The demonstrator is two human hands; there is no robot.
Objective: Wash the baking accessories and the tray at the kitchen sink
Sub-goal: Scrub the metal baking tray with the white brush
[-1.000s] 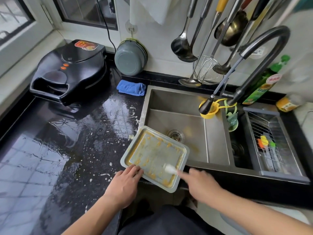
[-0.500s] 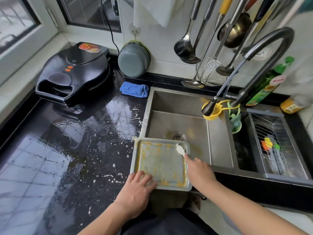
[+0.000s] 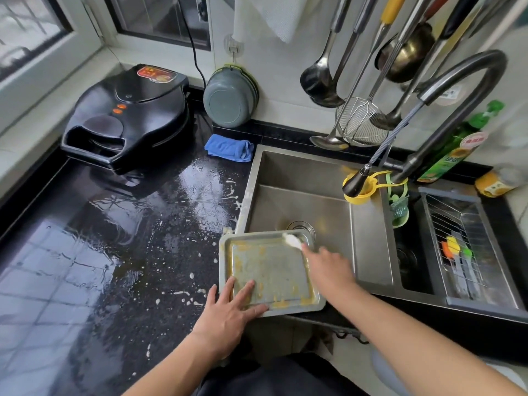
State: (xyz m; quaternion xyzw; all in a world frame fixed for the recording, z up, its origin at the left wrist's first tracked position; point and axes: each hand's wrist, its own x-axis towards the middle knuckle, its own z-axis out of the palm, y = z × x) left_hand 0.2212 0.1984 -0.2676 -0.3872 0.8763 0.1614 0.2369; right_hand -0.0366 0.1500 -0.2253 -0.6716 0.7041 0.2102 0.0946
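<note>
We are only at the start: our left hand point(image 3: 228, 307) presses flat on the dirty baking tray point(image 3: 271, 274) over the sink's point(image 3: 368, 238) near edge, while our right hand point(image 3: 328, 267) grips a small white scraper point(image 3: 292, 240), no water running.

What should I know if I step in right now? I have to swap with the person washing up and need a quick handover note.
Left hand: fingers flat on the tray's near left corner, steadying it.
Right hand: holds a small white brush at the tray's far right corner.
Tray: rests across the sink's front left corner, partly over the basin.
Done: the middle looks mostly scraped.
Left: yellow residue along the edges and near rim; no water runs from the tap, so rinsing remains. Batter spatters the counter.
</note>
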